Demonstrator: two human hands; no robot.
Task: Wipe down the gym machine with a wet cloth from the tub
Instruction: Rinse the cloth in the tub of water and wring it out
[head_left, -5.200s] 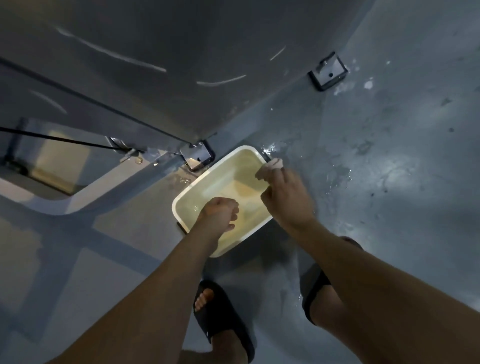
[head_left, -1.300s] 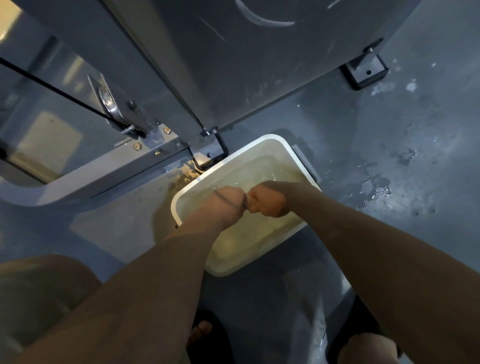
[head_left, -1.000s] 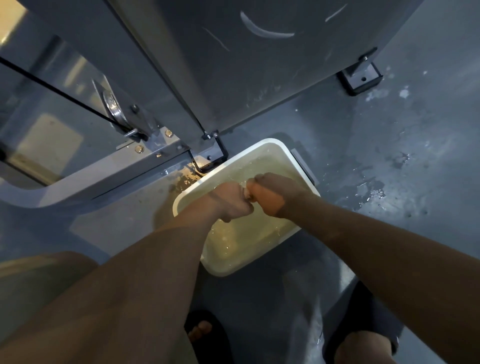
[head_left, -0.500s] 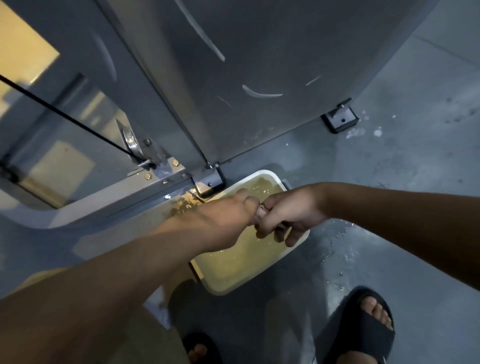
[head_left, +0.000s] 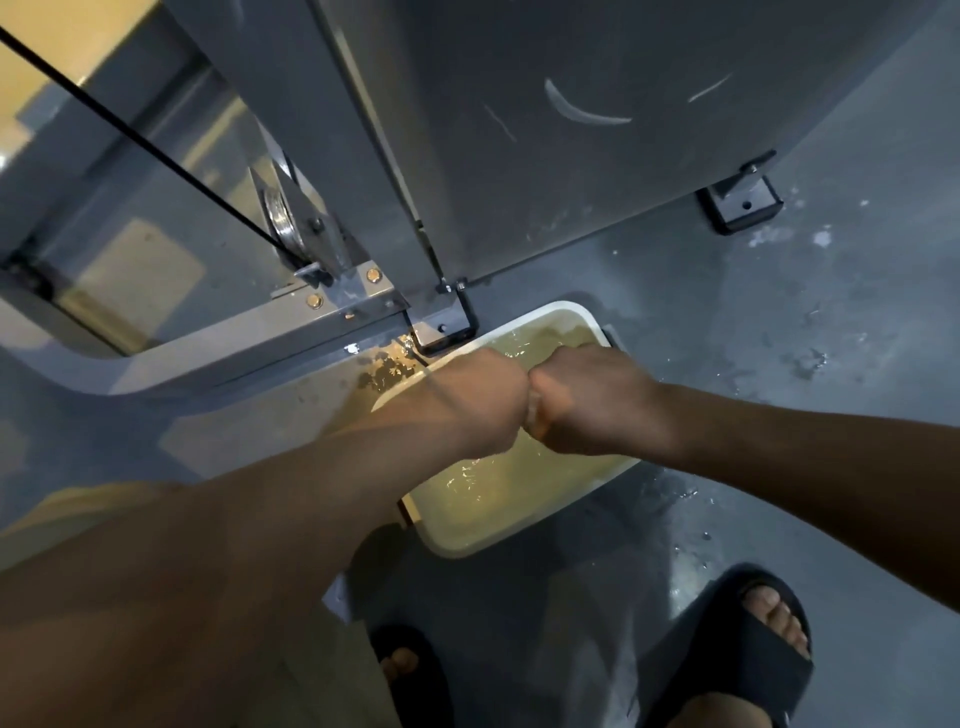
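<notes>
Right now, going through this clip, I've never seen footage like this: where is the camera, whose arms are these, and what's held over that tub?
The camera sits on a person's head, looking down, so the arms are their own. The left hand and right hand are fists pressed together over a white tub of yellowish water on the grey floor. A pale sliver of cloth shows between them, probably being wrung. Behind stands the gym machine, with its pulley and cable.
</notes>
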